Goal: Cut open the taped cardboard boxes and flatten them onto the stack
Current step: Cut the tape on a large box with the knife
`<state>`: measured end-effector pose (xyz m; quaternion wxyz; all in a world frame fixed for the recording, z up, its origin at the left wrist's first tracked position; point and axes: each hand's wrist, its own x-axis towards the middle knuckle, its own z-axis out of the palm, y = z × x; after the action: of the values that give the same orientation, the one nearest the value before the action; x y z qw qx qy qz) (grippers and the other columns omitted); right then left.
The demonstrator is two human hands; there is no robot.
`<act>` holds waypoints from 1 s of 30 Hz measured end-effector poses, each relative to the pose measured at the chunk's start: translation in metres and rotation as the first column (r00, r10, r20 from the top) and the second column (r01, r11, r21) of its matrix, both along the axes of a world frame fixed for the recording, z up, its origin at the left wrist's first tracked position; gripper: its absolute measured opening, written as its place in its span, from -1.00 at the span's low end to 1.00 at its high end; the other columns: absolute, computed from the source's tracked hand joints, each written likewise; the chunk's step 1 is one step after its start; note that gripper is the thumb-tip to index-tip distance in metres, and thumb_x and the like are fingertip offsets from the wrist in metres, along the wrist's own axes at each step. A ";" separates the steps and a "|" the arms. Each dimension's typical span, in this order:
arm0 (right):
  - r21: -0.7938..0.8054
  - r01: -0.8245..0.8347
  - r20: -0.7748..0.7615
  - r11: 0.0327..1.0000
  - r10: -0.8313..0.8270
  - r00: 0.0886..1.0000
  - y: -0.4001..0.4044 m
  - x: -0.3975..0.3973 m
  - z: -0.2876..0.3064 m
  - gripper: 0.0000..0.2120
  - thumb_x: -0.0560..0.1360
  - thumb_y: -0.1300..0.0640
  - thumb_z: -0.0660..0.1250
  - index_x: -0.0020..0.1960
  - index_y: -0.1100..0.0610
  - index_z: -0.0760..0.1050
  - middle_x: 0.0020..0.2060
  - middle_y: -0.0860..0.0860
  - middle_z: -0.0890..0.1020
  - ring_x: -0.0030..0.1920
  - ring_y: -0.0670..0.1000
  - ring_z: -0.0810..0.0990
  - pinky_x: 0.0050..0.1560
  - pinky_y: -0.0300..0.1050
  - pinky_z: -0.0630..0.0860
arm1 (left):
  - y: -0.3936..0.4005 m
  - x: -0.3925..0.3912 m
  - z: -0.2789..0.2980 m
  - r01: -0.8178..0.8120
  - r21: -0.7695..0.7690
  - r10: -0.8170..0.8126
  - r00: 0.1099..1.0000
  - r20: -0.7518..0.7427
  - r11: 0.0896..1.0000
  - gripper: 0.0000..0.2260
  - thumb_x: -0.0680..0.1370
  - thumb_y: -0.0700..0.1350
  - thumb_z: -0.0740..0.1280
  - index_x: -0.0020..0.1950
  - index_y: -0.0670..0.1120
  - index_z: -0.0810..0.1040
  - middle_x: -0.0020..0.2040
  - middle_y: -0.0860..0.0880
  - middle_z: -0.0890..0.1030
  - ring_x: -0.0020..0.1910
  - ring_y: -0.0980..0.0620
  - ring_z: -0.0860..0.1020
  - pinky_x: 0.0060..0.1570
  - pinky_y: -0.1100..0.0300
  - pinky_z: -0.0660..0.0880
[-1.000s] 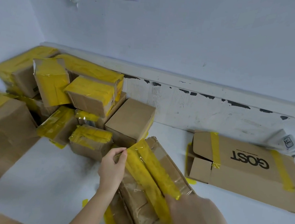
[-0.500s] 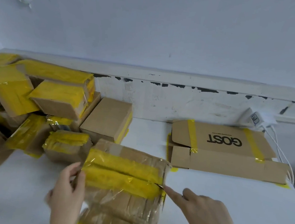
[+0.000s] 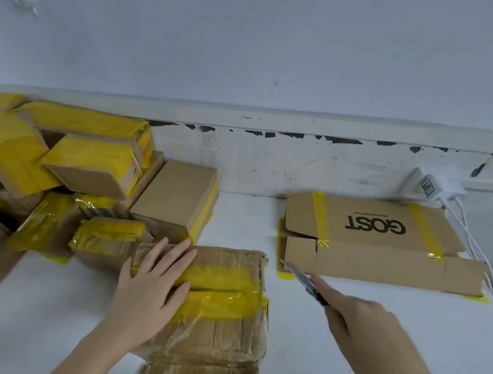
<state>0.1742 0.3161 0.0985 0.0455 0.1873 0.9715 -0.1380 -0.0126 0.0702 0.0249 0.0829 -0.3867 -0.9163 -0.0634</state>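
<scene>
Left hand point(image 3: 153, 286) flat on box point(image 3: 223, 298), right hand point(image 3: 359, 319) gripping knife point(image 3: 300, 278) — could slip along tape point(image 3: 219, 277) toward those fingers point(image 3: 173, 255)!

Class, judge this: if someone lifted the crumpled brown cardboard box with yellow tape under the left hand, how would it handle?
The crumpled brown cardboard box would probably sag, since its walls look creased. Its glossy clear film may feel slippery. Its broad, low shape makes tipping or rolling unlikely.
</scene>
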 end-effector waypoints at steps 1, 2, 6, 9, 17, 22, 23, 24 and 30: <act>0.012 -0.005 -0.013 1.000 0.006 1.000 -0.002 -0.006 -0.006 -0.55 0.63 0.05 -0.06 0.43 -0.33 -0.01 -0.31 -0.08 0.35 -0.17 0.09 0.43 -0.29 -0.15 0.31 | 0.003 0.004 -0.001 -0.025 0.012 0.025 1.000 -0.019 1.000 -0.57 0.60 0.17 -0.08 0.35 0.09 0.38 0.38 0.12 0.40 0.36 0.01 0.27 -0.05 -0.30 0.47; 0.026 0.000 0.007 1.000 0.000 1.000 -0.006 -0.014 -0.012 -0.55 0.64 0.06 -0.06 0.45 -0.29 0.00 -0.31 -0.06 0.36 -0.19 0.10 0.41 -0.31 -0.14 0.30 | 0.005 0.007 -0.001 -0.055 0.022 0.056 0.998 -0.030 0.998 -0.58 0.57 0.16 -0.02 0.34 0.08 0.40 0.37 0.11 0.43 0.35 0.01 0.28 -0.07 -0.30 0.48; -0.021 0.063 0.087 0.998 -0.061 0.994 -0.021 -0.036 -0.022 -0.54 0.65 0.14 -0.05 0.48 -0.22 0.01 -0.34 -0.05 0.28 -0.25 0.10 0.34 -0.38 -0.16 0.25 | 0.012 0.016 -0.003 -0.140 0.027 0.141 0.989 -0.043 0.990 -0.57 0.51 0.14 0.06 0.31 0.07 0.44 0.34 0.09 0.47 0.33 0.01 0.30 -0.10 -0.32 0.48; 0.034 0.062 0.117 0.998 -0.065 0.991 -0.026 -0.040 -0.021 -0.46 0.63 0.22 0.01 0.50 -0.17 -0.05 -0.36 -0.07 0.22 -0.39 -0.01 0.24 -0.45 -0.22 0.18 | 0.015 0.017 -0.002 -0.164 0.024 0.164 0.986 -0.039 0.986 -0.55 0.50 0.14 0.06 0.30 0.05 0.48 0.32 0.08 0.49 0.32 0.01 0.30 -0.11 -0.33 0.48; -0.045 0.010 0.253 0.999 0.002 0.967 -0.040 -0.025 -0.017 -0.30 0.55 0.35 -0.01 0.52 -0.13 -0.19 -0.35 -0.03 0.16 -0.16 0.12 0.31 -0.46 -0.21 0.08 | 0.015 0.020 -0.001 -0.179 -0.003 0.179 0.984 -0.011 0.984 -0.54 0.49 0.14 0.06 0.29 0.03 0.48 0.32 0.07 0.49 0.32 -0.01 0.30 -0.13 -0.33 0.47; -0.015 -0.016 0.300 1.000 0.020 0.954 -0.040 -0.020 -0.011 -0.31 0.55 0.34 -0.04 0.51 -0.17 -0.20 -0.35 -0.03 0.15 -0.39 -0.01 0.19 -0.45 -0.23 0.08 | 0.016 0.020 0.003 -0.185 -0.021 0.186 0.982 0.022 0.982 -0.55 0.48 0.13 0.06 0.29 0.03 0.48 0.32 0.07 0.49 0.32 -0.01 0.30 -0.13 -0.33 0.47; -0.013 -0.016 0.307 1.000 0.020 0.951 -0.040 -0.018 -0.010 -0.31 0.55 0.33 -0.05 0.50 -0.19 -0.21 -0.34 -0.03 0.15 -0.39 -0.02 0.17 -0.45 -0.23 0.08 | 0.016 0.021 0.003 -0.185 -0.025 0.186 0.982 0.029 0.982 -0.55 0.48 0.13 0.07 0.29 0.03 0.48 0.32 0.07 0.49 0.32 -0.01 0.30 -0.13 -0.33 0.47; -0.009 -0.017 0.321 1.000 0.019 0.947 -0.041 -0.017 -0.009 -0.33 0.56 0.31 -0.05 0.50 -0.20 -0.21 -0.34 -0.04 0.15 -0.36 0.01 0.21 -0.44 -0.23 0.08 | 0.015 0.021 0.003 -0.186 -0.029 0.187 0.982 0.036 0.982 -0.55 0.48 0.13 0.07 0.29 0.03 0.48 0.32 0.06 0.49 0.32 -0.01 0.30 -0.13 -0.33 0.47; -0.032 -0.013 0.397 0.999 0.024 0.917 -0.041 -0.008 -0.013 -0.36 0.59 0.25 -0.05 0.49 -0.23 -0.22 -0.34 -0.04 0.16 -0.41 -0.04 0.14 -0.41 -0.24 0.08 | 0.016 0.020 0.004 -0.206 -0.075 0.211 0.975 0.072 0.976 -0.54 0.48 0.14 0.06 0.30 0.03 0.46 0.33 0.06 0.48 0.33 -0.02 0.30 -0.14 -0.33 0.48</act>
<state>0.1666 0.2754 0.0854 0.2458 0.2016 0.9417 -0.1105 0.0070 0.0864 0.0289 0.0393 -0.2880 -0.9560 -0.0389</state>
